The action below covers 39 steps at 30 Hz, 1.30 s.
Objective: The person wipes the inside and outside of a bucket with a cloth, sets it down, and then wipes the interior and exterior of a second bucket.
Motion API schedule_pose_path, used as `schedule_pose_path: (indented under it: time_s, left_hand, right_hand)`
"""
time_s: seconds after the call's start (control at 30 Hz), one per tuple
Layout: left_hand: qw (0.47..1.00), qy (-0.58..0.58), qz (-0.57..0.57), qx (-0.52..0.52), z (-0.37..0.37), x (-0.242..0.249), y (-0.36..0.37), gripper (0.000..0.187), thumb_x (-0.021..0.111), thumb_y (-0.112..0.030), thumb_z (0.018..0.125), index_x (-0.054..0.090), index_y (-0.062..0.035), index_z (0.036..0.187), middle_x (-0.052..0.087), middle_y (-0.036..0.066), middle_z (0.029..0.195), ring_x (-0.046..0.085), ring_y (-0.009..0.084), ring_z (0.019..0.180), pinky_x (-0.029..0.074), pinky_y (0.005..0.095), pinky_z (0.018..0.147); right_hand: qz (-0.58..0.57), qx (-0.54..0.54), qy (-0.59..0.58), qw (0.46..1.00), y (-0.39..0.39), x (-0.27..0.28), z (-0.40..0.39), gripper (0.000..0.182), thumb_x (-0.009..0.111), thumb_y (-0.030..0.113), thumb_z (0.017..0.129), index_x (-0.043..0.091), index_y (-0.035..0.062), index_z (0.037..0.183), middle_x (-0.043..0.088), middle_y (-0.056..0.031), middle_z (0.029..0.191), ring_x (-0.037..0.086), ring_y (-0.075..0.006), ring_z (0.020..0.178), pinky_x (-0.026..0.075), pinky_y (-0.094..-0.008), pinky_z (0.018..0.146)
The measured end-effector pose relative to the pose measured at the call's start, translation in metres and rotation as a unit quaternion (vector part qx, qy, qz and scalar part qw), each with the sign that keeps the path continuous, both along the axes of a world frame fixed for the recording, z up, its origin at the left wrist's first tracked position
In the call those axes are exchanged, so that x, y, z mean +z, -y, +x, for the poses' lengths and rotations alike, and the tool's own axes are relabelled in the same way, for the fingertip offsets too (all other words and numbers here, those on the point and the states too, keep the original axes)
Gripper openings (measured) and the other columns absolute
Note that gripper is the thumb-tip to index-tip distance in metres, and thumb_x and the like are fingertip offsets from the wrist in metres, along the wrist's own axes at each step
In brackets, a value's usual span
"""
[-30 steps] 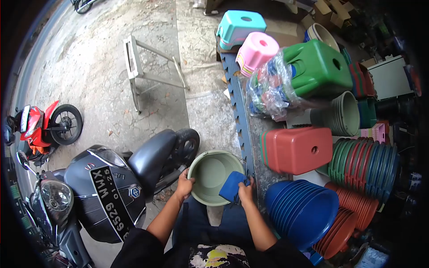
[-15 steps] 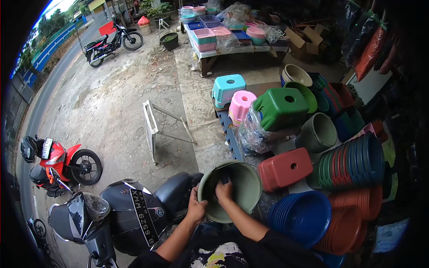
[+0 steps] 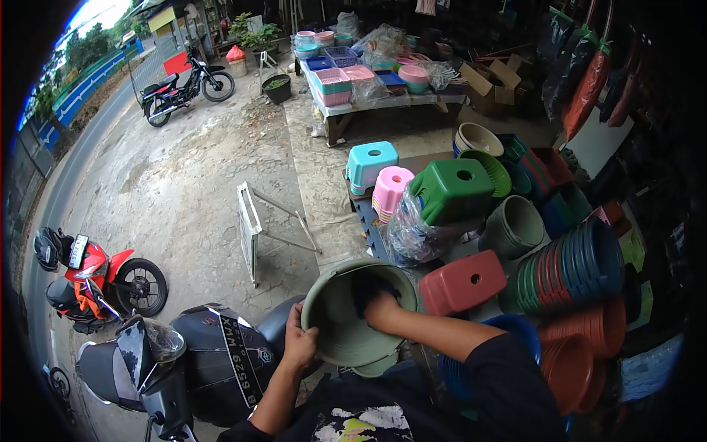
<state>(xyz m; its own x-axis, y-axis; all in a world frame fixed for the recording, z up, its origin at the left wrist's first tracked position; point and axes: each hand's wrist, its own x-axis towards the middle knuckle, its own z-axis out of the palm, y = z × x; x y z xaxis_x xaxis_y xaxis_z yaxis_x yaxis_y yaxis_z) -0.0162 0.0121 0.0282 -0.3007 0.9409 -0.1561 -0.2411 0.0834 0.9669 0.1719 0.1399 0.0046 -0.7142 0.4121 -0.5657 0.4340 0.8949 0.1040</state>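
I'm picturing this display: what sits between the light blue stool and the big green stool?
In the head view, a pink stool stands between the light blue stool and the big green stool.

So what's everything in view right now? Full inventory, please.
round plastic bucket: 1, grey-green, front centre
crumpled cloth: 1, dark, inside bucket
parked motorbikes: at least 3, grey-black, red, black-red, left
folding stand: 1, whitish, pavement
plastic stools: several, turquoise, pink, green, red, right
nested plastic tubs: many, mostly blue, orange-red, green, right
low table: 1, white-topped, far
cardboard box: 1, brown, beside table
left hand: 1, bucket rim
right hand: 1, on cloth
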Motion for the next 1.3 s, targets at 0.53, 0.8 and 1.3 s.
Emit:
schedule_pose_path:
  time_s: [0.53, 0.8, 1.3]
  left_hand:
    - [0.993, 0.066, 0.100, 0.003, 0.016, 0.029, -0.013, 0.060, 0.046, 0.013, 0.064, 0.048, -0.0019, 0.123, 0.053, 0.009, 0.124, 0.048, 0.0190, 0.120, 0.032, 0.0323, 0.108]
    - [0.985, 0.151, 0.076, -0.016, 0.034, 0.021, -0.004, 0.030, 0.064, -0.010, 0.091, 0.049, -0.0082, 0.116, 0.055, 0.002, 0.112, 0.052, 0.0125, 0.104, 0.041, 0.0282, 0.095]
    - [0.995, 0.092, 0.025, -0.005, 0.031, 0.012, -0.003, 0.031, 0.061, -0.035, 0.095, 0.046, -0.0101, 0.105, 0.055, 0.001, 0.096, 0.052, 0.0090, 0.085, 0.047, 0.0263, 0.078]
  right_hand:
    - [0.004, -0.265, -0.257, 0.929, 0.060, 0.009, -0.003, 0.058, 0.043, 0.043, 0.095, 0.051, 0.0013, 0.135, 0.047, -0.0222, 0.141, 0.037, -0.0311, 0.137, 0.018, -0.0440, 0.118]
    - [-0.608, -0.421, -0.585, 0.333, 0.050, 0.059, -0.030, 0.051, 0.040, 0.045, 0.102, 0.055, 0.0010, 0.124, 0.061, -0.0130, 0.123, 0.059, -0.0232, 0.114, 0.045, -0.0378, 0.100]
    - [-0.346, -0.282, -0.641, 0.624, 0.128, 0.043, -0.024, 0.054, 0.052, 0.028, 0.098, 0.039, -0.0025, 0.140, 0.044, -0.0192, 0.143, 0.041, -0.0289, 0.135, 0.030, -0.0365, 0.111]
